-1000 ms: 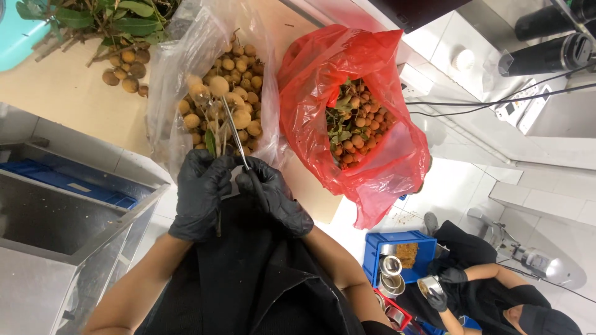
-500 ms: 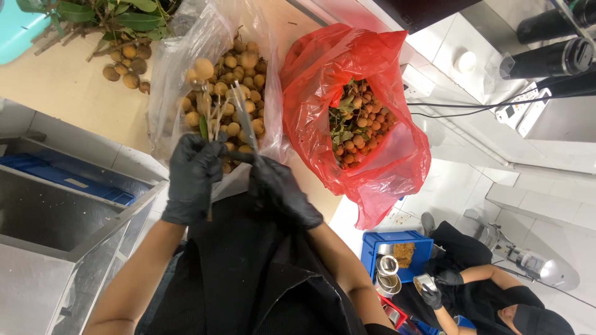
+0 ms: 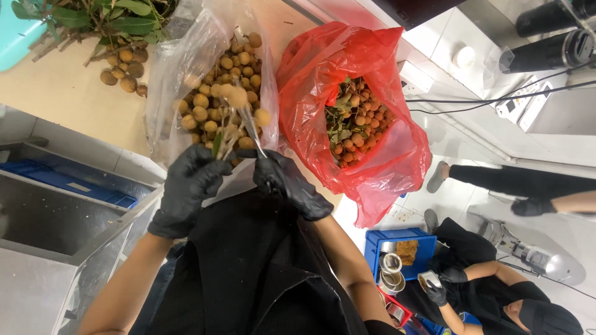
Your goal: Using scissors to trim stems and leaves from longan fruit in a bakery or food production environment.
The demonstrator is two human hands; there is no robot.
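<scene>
Longan twigs [image 3: 231,133] with a few round tan fruits stand up from the left hand [image 3: 192,180], which wears a black glove and is closed around their lower ends, above the near edge of the worktop [image 3: 56,99]. Right hand [image 3: 282,180], also in a black glove, is closed on the handles of scissors [image 3: 253,133], whose blades point up among the twigs. Just behind both hands a clear plastic bag [image 3: 180,68] lies open, full of loose longans. Beside it, toward the right edge, a red plastic bag [image 3: 372,167] holds fruits mixed with leaves. Leafy branches [image 3: 93,15] lie at the far left corner.
</scene>
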